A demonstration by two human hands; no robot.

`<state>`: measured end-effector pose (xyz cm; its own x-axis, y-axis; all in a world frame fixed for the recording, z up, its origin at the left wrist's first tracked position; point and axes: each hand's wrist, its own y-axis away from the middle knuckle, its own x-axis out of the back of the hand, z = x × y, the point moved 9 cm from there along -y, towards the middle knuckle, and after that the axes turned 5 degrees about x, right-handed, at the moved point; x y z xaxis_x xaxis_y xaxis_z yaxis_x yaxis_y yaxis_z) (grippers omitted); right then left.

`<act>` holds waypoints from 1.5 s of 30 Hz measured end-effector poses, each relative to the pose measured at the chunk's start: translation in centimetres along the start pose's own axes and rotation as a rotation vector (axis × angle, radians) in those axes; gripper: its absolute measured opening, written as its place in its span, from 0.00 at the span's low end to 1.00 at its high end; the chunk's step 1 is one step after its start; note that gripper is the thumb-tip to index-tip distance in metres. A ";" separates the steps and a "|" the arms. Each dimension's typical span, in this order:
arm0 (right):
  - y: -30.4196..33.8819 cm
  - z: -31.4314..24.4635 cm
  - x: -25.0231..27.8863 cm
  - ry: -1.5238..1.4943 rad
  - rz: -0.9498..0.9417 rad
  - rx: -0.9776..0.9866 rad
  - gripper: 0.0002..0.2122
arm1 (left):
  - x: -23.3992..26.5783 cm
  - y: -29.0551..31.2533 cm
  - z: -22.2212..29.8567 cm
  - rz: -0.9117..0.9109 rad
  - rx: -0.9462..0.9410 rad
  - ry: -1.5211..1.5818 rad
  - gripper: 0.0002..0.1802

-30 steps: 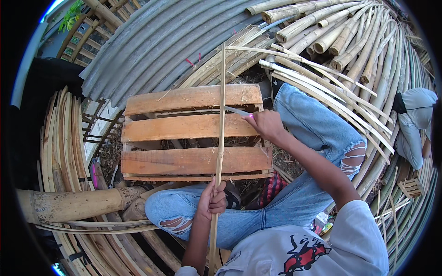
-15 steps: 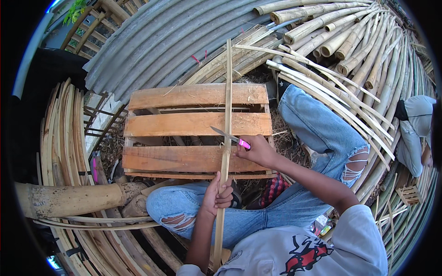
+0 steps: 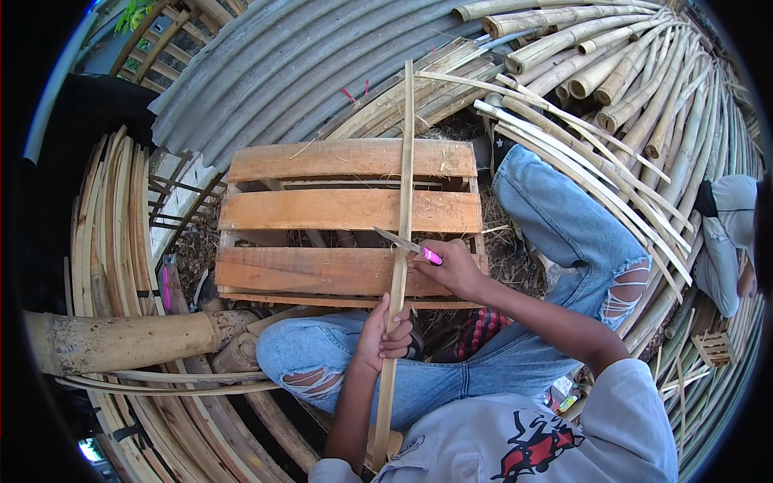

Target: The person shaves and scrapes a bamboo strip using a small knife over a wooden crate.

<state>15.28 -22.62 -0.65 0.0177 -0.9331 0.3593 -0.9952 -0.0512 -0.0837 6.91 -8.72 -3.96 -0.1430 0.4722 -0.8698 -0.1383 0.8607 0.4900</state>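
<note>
My left hand (image 3: pixel 385 336) is wrapped round the lower part of a long bamboo strip (image 3: pixel 406 173). The strip runs from beside my shirt up across a slatted wooden crate (image 3: pixel 322 211). A knife (image 3: pixel 394 239) with a pink handle sits in my closed right hand (image 3: pixel 453 267). Its blade lies across the strip, pointing left, above the crate's nearest slats. Where the blade's edge meets the strip is too small to make out.
Split bamboo strips (image 3: pixel 113 233) lie in a bundle at the left, by a thick bamboo pole (image 3: pixel 121 342). Corrugated sheeting (image 3: pixel 298 72) slopes behind the crate. Bamboo poles (image 3: pixel 555 56) are stacked at the far right. Another person (image 3: pixel 721 249) sits at the right edge.
The knife and my right hand are slightly lower along the strip. The strip's far end has tilted a little to the right, and the view has shifted slightly.
</note>
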 end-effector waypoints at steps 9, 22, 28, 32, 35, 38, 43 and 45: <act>-0.3 1.8 -1.1 -0.078 -0.056 -0.013 0.09 | 0.1 0.0 -0.2 0.022 0.016 -0.026 0.27; -1.9 4.9 7.1 -0.239 0.458 -0.197 0.07 | 0.0 0.0 0.0 0.014 -0.013 -0.068 0.26; -1.3 3.9 4.1 -0.158 0.243 -0.199 0.07 | 0.2 -0.3 -0.2 0.082 -0.016 -0.113 0.25; -1.2 2.4 2.9 -0.213 0.209 -0.109 0.09 | 0.5 -0.1 -0.2 0.128 -0.022 -0.137 0.24; -1.2 2.0 1.7 -0.202 0.102 -0.093 0.10 | 0.5 -0.1 -0.3 0.139 -0.020 -0.149 0.24; -1.2 1.7 0.7 -0.158 0.019 -0.117 0.09 | 0.8 -0.3 -0.4 0.156 -0.015 -0.168 0.23; -1.1 2.7 -0.1 -0.172 -0.009 -0.123 0.08 | 1.0 -0.3 -0.4 0.188 -0.013 -0.197 0.22; -1.1 3.1 -0.4 -0.218 -0.011 -0.126 0.08 | 1.1 -0.4 -0.5 0.190 -0.007 -0.199 0.22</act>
<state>16.69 -23.32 -3.54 0.0352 -0.9882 0.1490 -0.9987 -0.0294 0.0406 6.32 -8.61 -5.12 0.0288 0.6535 -0.7564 -0.1346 0.7523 0.6449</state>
